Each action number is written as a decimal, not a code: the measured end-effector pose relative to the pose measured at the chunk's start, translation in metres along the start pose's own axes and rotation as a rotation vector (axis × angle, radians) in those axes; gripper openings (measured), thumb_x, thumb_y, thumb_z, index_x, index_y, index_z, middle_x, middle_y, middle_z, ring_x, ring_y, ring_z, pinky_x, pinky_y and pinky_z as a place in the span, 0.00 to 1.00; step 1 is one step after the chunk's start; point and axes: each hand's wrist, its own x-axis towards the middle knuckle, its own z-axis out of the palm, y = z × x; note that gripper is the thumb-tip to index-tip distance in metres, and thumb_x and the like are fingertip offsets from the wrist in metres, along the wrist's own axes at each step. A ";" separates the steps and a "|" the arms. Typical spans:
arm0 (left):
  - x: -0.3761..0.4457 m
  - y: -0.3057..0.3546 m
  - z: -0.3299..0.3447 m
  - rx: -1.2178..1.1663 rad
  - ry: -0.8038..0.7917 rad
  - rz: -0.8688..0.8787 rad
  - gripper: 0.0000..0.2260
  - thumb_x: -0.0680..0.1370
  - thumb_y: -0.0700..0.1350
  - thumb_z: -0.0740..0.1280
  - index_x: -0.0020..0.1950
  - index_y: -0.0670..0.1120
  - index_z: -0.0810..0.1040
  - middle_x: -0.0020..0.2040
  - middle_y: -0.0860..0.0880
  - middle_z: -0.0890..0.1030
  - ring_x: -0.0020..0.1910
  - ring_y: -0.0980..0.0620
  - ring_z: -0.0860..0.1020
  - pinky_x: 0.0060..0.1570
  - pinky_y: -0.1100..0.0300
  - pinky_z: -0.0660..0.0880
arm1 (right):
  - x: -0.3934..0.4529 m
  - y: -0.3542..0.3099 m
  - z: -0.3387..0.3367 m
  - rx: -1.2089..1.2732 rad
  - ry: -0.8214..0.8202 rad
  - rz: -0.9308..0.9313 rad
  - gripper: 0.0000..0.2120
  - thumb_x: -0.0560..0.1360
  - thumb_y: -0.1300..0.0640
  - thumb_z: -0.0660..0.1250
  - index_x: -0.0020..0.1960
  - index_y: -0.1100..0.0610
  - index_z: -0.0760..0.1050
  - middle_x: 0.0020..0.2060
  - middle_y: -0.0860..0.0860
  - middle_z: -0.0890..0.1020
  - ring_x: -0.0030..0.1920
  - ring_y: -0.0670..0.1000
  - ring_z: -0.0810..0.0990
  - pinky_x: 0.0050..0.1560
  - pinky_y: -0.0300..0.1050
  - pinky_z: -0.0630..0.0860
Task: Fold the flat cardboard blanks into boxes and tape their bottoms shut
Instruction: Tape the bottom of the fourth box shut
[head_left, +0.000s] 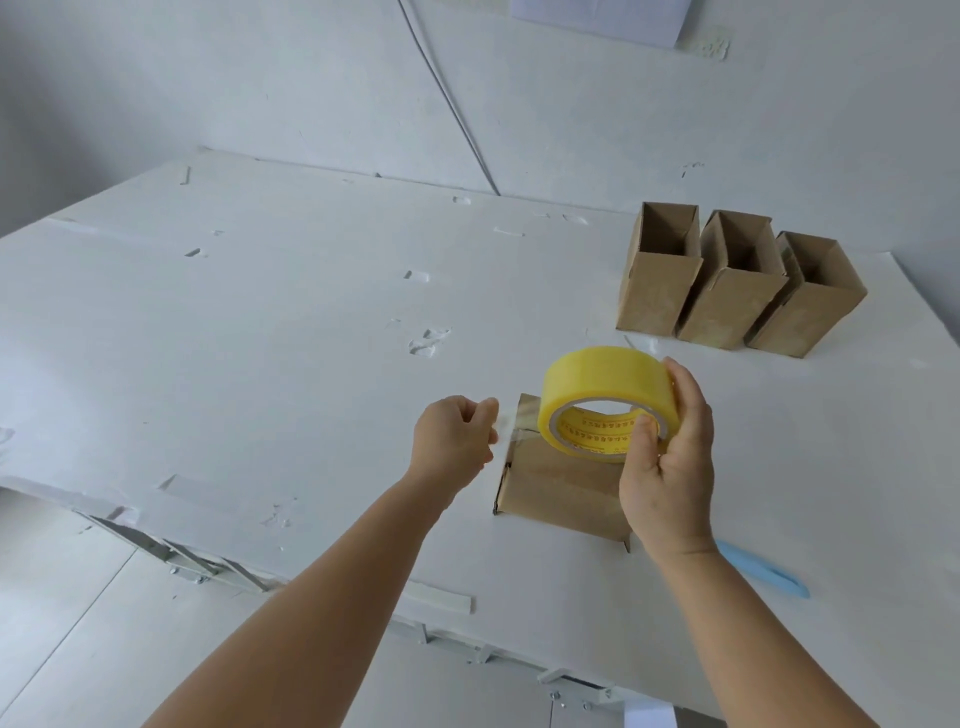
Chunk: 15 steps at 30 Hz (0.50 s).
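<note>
1. Over the near middle of the white worktop (260, 322), the right hand (667, 467) grips the yellow tape roll (602, 387), fingers over its rim and thumb inside the core.
2. The left hand (451, 441) pinches the clear tape end (506, 428), drawn leftward from the roll.
3. The box being taped (561, 493) lies directly beneath; the strip apparently runs across its flap seam (so lowering is the move).
4. Red print inside the core is unreadable.
5. Three finished boxes (727, 291) stand far right; a blue cutter (769, 574) lies near.

Left hand (453, 440) pinched shut, right hand (667, 457) curled in a grip, both arms outstretched
</note>
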 end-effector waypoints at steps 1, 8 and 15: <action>0.000 -0.002 0.002 0.019 -0.011 0.010 0.13 0.79 0.48 0.62 0.38 0.43 0.74 0.31 0.52 0.78 0.26 0.55 0.74 0.30 0.61 0.71 | 0.000 0.001 0.001 -0.001 -0.001 -0.003 0.24 0.76 0.61 0.56 0.72 0.57 0.63 0.57 0.45 0.67 0.57 0.28 0.66 0.53 0.20 0.63; 0.004 -0.005 0.023 0.211 -0.065 0.072 0.12 0.81 0.49 0.56 0.42 0.43 0.69 0.34 0.49 0.73 0.34 0.51 0.70 0.32 0.61 0.65 | 0.002 0.003 0.003 0.002 -0.019 0.019 0.25 0.76 0.59 0.56 0.72 0.56 0.62 0.56 0.43 0.67 0.55 0.25 0.65 0.51 0.18 0.63; 0.009 0.000 0.016 0.323 -0.159 -0.006 0.15 0.81 0.54 0.54 0.54 0.43 0.67 0.42 0.43 0.78 0.38 0.44 0.78 0.44 0.51 0.78 | 0.002 0.000 0.005 -0.002 -0.019 0.046 0.25 0.75 0.59 0.55 0.72 0.56 0.62 0.59 0.46 0.68 0.58 0.42 0.69 0.49 0.17 0.62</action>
